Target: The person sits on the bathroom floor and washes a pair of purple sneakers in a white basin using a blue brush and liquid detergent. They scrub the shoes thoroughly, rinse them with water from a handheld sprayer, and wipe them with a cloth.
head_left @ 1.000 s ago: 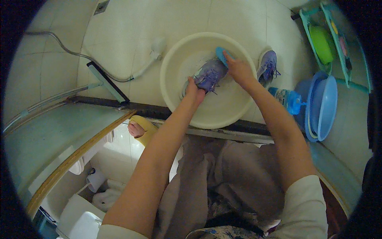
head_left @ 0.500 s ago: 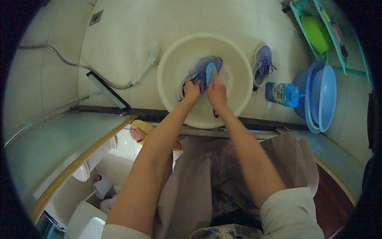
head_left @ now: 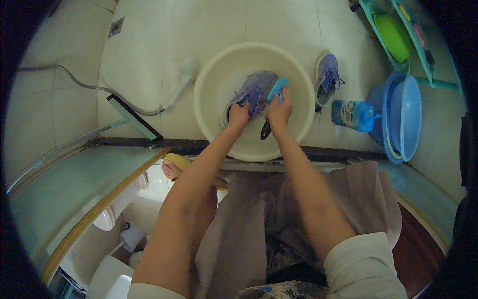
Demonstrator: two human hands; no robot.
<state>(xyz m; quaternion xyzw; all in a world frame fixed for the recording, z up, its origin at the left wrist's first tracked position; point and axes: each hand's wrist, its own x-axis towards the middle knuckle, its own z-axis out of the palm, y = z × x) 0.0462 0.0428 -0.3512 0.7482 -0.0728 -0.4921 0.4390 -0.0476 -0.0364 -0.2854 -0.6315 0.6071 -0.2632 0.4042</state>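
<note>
A purple sneaker point(head_left: 255, 88) lies tilted inside a large cream basin point(head_left: 200, 102), its toe to the far right. At the shoe's opening, my left hand point(head_left: 237, 115) is closed on it, with some fingers hidden inside. My right hand point(head_left: 279, 112) grips a scrubbing brush point(head_left: 278, 88) that has a light blue head and a dark handle. The brush is beside the shoe's right side, near the toe; I cannot tell whether they touch. Outside the basin on the right stands a second purple sneaker point(head_left: 327, 79).
A blue bottle point(head_left: 352, 116) and stacked blue basins point(head_left: 409, 119) are on the right, below a green rack point(head_left: 368, 22). To the left lie a shower head point(head_left: 187, 74) with its hose and a squeegee point(head_left: 133, 118). A dark door sill point(head_left: 323, 153) crosses in front of me.
My right hand has moved the brush a little to the right, off the shoe's upper, and its dark handle now shows. My left hand stays on the shoe.
</note>
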